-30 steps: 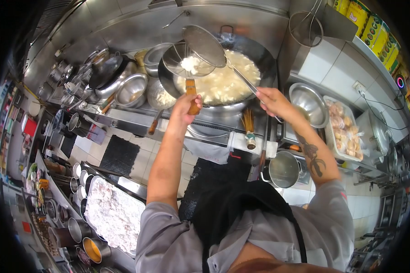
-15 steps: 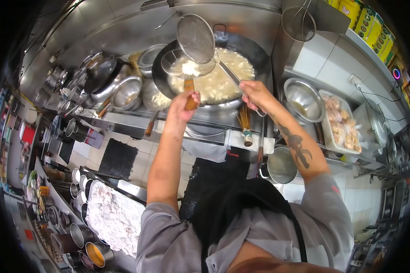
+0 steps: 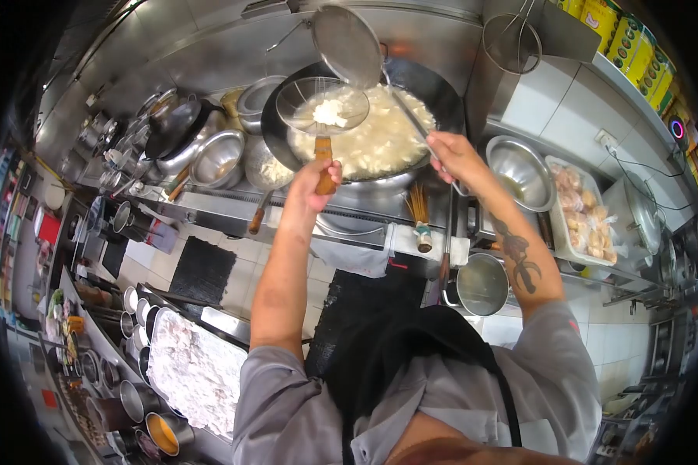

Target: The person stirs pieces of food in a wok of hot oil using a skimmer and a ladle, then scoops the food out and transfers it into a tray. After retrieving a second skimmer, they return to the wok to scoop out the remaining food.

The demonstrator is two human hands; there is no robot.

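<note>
My left hand (image 3: 318,180) is wrapped round the wooden handle of a wire strainer (image 3: 295,108), held over the left part of a large black wok (image 3: 446,85). A few pale fried pieces (image 3: 330,113) lie in its basket. My right hand (image 3: 454,158) grips the metal handle of a fine-mesh skimmer (image 3: 346,45), whose round head is raised and tilted above the wok's far side. Bubbling oil with many pale pieces (image 3: 372,147) fills the wok below. Both hands are closed, and the two tools are apart from the oil's near edge.
A steel bowl (image 3: 216,159) and a second strainer with pale bits (image 3: 274,172) sit left of the wok. A bamboo brush (image 3: 419,221) stands at the counter's front edge. On the right are another steel bowl (image 3: 520,172) and a bin of bagged food (image 3: 580,209). A tray of floured pieces (image 3: 194,364) is lower left.
My right hand has moved right and slightly down, while the skimmer's head has risen and swung away from the strainer. The pale pieces in the strainer now show more fully. My left hand stays nearly still.
</note>
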